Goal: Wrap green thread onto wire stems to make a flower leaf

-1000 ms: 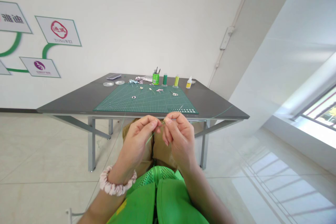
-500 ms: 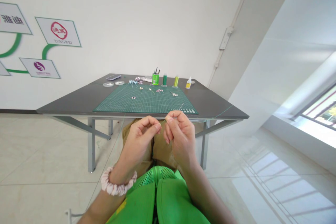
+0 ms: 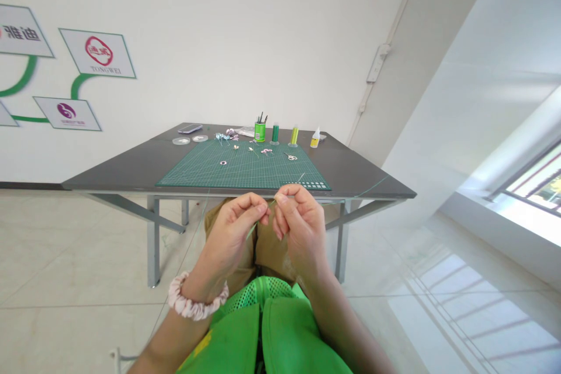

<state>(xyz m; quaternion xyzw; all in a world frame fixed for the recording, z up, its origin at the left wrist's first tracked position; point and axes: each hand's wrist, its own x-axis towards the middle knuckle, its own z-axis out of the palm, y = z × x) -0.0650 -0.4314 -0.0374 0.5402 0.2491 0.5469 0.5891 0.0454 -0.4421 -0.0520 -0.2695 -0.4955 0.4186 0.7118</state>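
Note:
My left hand (image 3: 239,227), with a pale pink scrunchie (image 3: 193,299) on its wrist, pinches thumb against forefinger just in front of the table. Close beside it, my right hand (image 3: 301,223) is also closed in a pinch. A thin green strand (image 3: 272,201) spans the small gap between the fingertips; whether it is thread or wire I cannot tell. More of it shows below the left fingers. Above my right hand a thin pale stick (image 3: 301,177) appears against the mat; I cannot tell whether the hand grips it.
On the dark table (image 3: 118,169) lies a green cutting mat (image 3: 197,172) bearing small flower pieces (image 3: 266,151) and scissors (image 3: 290,156). Behind stand a green pen can (image 3: 260,132), a dark green spool (image 3: 275,133), a yellow-green spool (image 3: 294,136) and a glue bottle (image 3: 315,138). A phone (image 3: 190,128) lies back left.
My left fingers have shifted slightly, and the strand now shows below them as well as in the gap. My right hand stays nearly still; the pale stick's tip has moved slightly left.

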